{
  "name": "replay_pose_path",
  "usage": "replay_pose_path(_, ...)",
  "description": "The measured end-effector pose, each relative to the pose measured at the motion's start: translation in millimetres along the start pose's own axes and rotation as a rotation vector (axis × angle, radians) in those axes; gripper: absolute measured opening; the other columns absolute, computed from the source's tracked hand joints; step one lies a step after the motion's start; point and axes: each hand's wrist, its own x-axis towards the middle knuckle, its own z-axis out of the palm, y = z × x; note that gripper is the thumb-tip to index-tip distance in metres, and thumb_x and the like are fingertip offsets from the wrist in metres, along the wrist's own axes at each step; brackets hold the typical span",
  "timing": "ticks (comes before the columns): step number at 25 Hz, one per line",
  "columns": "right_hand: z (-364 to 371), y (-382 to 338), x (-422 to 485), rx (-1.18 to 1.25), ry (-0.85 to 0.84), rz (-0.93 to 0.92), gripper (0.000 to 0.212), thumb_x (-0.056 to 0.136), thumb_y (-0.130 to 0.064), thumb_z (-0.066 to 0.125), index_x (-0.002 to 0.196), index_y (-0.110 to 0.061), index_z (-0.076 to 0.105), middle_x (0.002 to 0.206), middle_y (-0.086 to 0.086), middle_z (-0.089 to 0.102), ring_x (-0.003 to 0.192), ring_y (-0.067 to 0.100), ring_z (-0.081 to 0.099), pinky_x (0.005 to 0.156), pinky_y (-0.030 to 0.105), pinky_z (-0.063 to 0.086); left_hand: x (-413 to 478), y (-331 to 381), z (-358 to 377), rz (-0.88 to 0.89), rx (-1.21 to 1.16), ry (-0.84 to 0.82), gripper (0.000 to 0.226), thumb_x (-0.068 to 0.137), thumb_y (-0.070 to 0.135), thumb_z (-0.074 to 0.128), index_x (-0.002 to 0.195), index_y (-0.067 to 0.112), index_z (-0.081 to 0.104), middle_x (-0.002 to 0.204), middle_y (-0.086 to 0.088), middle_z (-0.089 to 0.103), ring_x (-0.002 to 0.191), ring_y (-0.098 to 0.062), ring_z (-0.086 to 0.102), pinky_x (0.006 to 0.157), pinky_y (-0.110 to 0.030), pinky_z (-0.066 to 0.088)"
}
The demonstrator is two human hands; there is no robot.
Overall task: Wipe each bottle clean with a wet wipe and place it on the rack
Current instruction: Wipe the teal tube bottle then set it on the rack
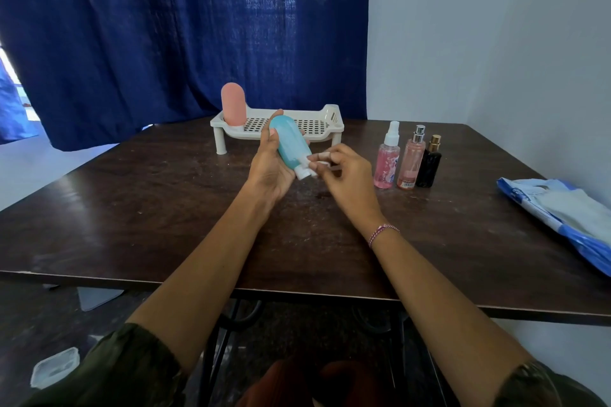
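Teal bottle [291, 145], held above the middle of the tabletop [148, 208], wipe at its cap.

My left hand [272, 172] grips the bottle round its body; it is tilted, with the rounded base up toward the rack [325, 125] and the white cap [301, 172] low. My right hand [347, 175] pinches a small white wipe [320, 163] against the cap. The rack is white, on short legs, at the far edge, and a pink bottle [233, 104] stands upright in its left end. Toward the right edge three stand upright in a close row: pink spray [386, 165], rose spray [411, 162], black bottle [428, 167]. A blue-and-white pack [562, 208] lies at the right edge, partly out of view. There is a thread band [382, 233] on my right wrist.
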Motion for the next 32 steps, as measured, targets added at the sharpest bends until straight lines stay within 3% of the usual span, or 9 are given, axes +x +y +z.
replay_pose_path(5,-5,5,2,0.321,-0.092,0.421,0.022,0.083,-0.018,0.066,0.104,-0.011,0.067,0.104,0.004,0.068,0.086,0.009,0.065,0.078,0.024,0.055,-3,2,1,-0.012,-0.004,0.018,0.027,0.102,0.026,0.031,0.125,0.026,0.044,0.130,-0.016,0.046,0.109,-0.025,0.054,0.084,-0.042,0.052)
replay_pose_path(10,-4,-4,-3,0.019,-0.026,-0.095,0.016,0.082,-0.007,0.066,0.098,-0.006,0.070,0.098,-0.002,0.062,0.089,0.002,0.057,0.079,0.009,0.048,-1,2,-3,-0.041,-0.001,-0.005,0.041,0.103,0.029,0.027,0.143,0.025,0.034,0.117,-0.016,0.054,0.106,-0.024,0.057,0.084,-0.045,0.053)
replay_pose_path(12,-3,-3,-3,0.015,-0.046,-0.129,0.017,0.082,-0.006,0.066,0.099,-0.006,0.070,0.099,-0.001,0.062,0.091,0.003,0.057,0.079,0.009,0.048,0,3,-4,-0.034,-0.005,-0.006,0.041,0.103,0.029,0.026,0.143,0.026,0.033,0.118,-0.017,0.054,0.107,-0.024,0.057,0.089,-0.047,0.050)
replay_pose_path(16,-2,3,2,0.252,-0.050,0.218,0.023,0.086,-0.007,0.061,0.108,-0.006,0.065,0.108,0.003,0.065,0.097,0.008,0.061,0.086,0.024,0.052,2,4,-5,0.024,-0.109,0.031,0.035,0.103,0.028,0.026,0.135,0.027,0.040,0.122,-0.019,0.051,0.105,-0.025,0.054,0.097,-0.048,0.045)
replay_pose_path(20,-1,-1,0,0.598,-0.103,0.489,0.027,0.082,0.000,0.065,0.108,-0.004,0.061,0.100,0.007,0.066,0.086,0.011,0.066,0.073,0.023,0.057,4,4,-7,0.062,-0.183,0.046,0.039,0.102,0.028,0.030,0.140,0.024,0.036,0.139,-0.018,0.042,0.110,-0.023,0.055,0.094,-0.042,0.049)
replay_pose_path(23,0,-3,-1,0.283,-0.030,0.283,0.023,0.078,-0.006,0.071,0.099,-0.013,0.065,0.101,0.002,0.066,0.090,0.010,0.064,0.076,0.023,0.056,4,3,-6,0.073,-0.152,0.049,0.035,0.102,0.028,0.030,0.135,0.028,0.042,0.141,-0.018,0.040,0.115,-0.024,0.050,0.106,-0.048,0.039)
replay_pose_path(26,0,-3,-2,0.028,0.011,0.038,0.024,0.078,-0.009,0.071,0.101,-0.008,0.069,0.098,-0.002,0.064,0.087,0.003,0.058,0.080,0.012,0.049,5,2,-5,0.037,-0.134,0.071,0.035,0.102,0.030,0.031,0.135,0.029,0.041,0.139,-0.019,0.042,0.120,-0.025,0.048,0.108,-0.048,0.037)
replay_pose_path(30,-3,-5,0,-0.075,0.025,-0.075,0.026,0.080,-0.009,0.069,0.105,-0.004,0.068,0.101,0.001,0.062,0.086,-0.002,0.051,0.079,0.000,0.041,5,3,-5,-0.042,-0.150,0.057,0.042,0.101,0.029,0.032,0.143,0.020,0.034,0.136,-0.018,0.043,0.113,-0.023,0.050,0.087,-0.045,0.049)
replay_pose_path(32,-6,-4,3,-0.041,0.099,-0.053,0.026,0.080,-0.010,0.069,0.106,-0.006,0.068,0.104,0.002,0.063,0.093,0.000,0.053,0.083,0.004,0.044,6,1,-3,-0.056,-0.138,0.029,0.041,0.102,0.027,0.031,0.142,0.025,0.036,0.129,-0.016,0.046,0.116,-0.025,0.048,0.093,-0.047,0.046)
